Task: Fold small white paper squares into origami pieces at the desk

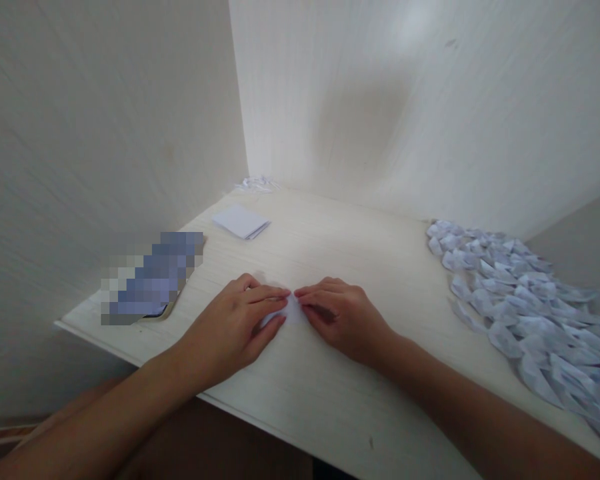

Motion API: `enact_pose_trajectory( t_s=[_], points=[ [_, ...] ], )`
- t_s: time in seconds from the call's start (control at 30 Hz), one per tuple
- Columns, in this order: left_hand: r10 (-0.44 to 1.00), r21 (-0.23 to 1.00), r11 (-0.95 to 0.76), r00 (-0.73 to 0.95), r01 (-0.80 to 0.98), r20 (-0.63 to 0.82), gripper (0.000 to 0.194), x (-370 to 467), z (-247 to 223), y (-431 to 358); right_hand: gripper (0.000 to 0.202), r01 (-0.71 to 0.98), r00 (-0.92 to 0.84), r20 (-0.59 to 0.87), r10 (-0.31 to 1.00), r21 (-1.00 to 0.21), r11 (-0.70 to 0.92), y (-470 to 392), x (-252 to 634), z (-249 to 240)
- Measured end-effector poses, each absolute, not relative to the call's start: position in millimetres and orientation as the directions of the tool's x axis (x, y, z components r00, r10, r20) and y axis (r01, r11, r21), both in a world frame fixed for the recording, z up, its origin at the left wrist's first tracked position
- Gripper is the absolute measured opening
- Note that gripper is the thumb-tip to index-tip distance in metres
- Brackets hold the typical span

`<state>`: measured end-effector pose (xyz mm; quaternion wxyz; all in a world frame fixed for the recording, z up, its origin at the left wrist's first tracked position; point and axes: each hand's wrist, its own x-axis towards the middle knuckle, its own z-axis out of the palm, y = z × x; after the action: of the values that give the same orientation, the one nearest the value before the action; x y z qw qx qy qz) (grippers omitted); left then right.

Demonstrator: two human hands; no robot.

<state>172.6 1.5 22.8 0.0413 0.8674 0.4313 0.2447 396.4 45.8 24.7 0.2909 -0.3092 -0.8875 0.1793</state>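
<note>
A small piece of white paper (pixel 294 312) lies on the white table between my two hands, mostly covered by fingers. My left hand (pixel 253 312) grips its left side, the fingertips close to the paper's top point and the thumb lower down. On the other side, my right hand (pixel 337 312) pinches the paper with fingers and thumb drawn together. The fingertips of both hands almost meet at the upper end. How the paper is folded underneath the fingers is hidden.
Many folded white paper pieces (pixel 520 287) are heaped along the table's right side. A small stack of white paper squares (pixel 241 221) lies behind my left hand. A phone (pixel 155 280), its screen blurred, is at the left edge. Paper scraps (pixel 257 184) sit in the back corner by the walls.
</note>
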Motion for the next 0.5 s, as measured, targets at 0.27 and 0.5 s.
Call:
enact_pose_trajectory(
  t_s=[0.27,0.5],
  points=[
    [0.749,0.252,-0.644,0.529,0.722,0.400,0.025,172.3,23.9,2.9,0.021,0.391,-0.683,0.482,0.549,-0.393,0.832,44.5,392.5,22.3],
    [0.753,0.219,-0.634,0.530,0.741,0.389,0.025,171.4,21.7,2.4,0.020,0.391,-0.728,0.483,0.487,-0.290,0.873,44.0,393.8,24.6]
  ],
)
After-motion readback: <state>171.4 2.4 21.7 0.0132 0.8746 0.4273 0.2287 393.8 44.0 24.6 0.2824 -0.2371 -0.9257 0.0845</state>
